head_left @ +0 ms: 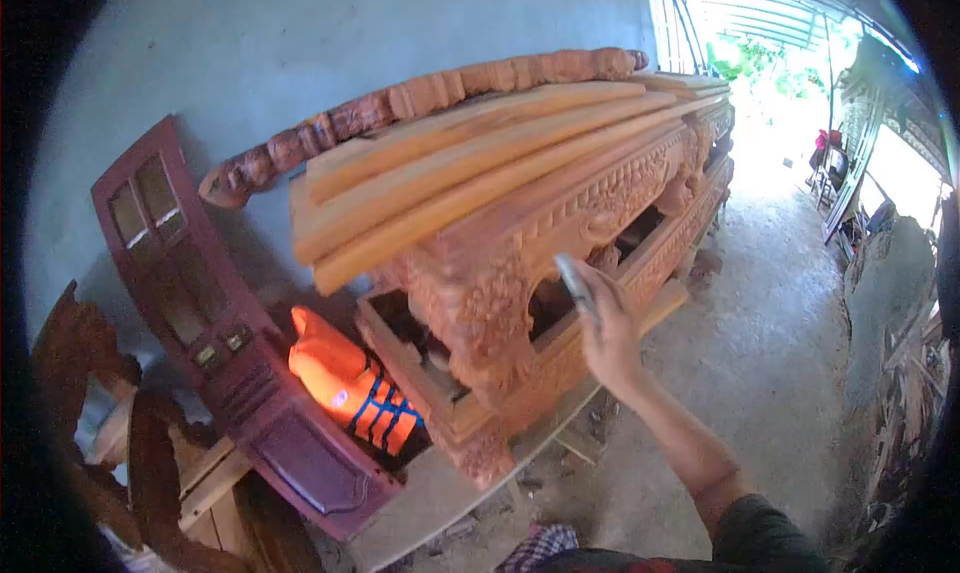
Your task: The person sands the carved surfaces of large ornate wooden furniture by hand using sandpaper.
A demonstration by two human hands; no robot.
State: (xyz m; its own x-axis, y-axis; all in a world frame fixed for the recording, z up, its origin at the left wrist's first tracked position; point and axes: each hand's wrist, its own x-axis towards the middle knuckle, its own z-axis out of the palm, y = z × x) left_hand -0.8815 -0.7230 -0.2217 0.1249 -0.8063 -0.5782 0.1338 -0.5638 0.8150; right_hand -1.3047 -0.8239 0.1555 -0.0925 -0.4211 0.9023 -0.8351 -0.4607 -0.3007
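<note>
My right hand (612, 335), reaching in from the lower right, is closed around a small, flat, light-grey piece (574, 281) that sticks up past the fingers; I cannot tell what it is. Hand and piece overlap the front of a large carved reddish wooden piece of furniture (490, 308), near an opening in its carved side. Several long pale planks (480, 178) lie along its top. Behind them rests a long, dark, turned wooden post (420, 95). My left hand is out of the picture.
An orange life vest (335, 365) with dark blue straps lies left of the carved furniture. A dark red panelled door (225, 313) leans on the blue wall (300, 33). Carved dark wood (150, 453) stands lower left; grey slabs and scraps (890, 303) line the right side.
</note>
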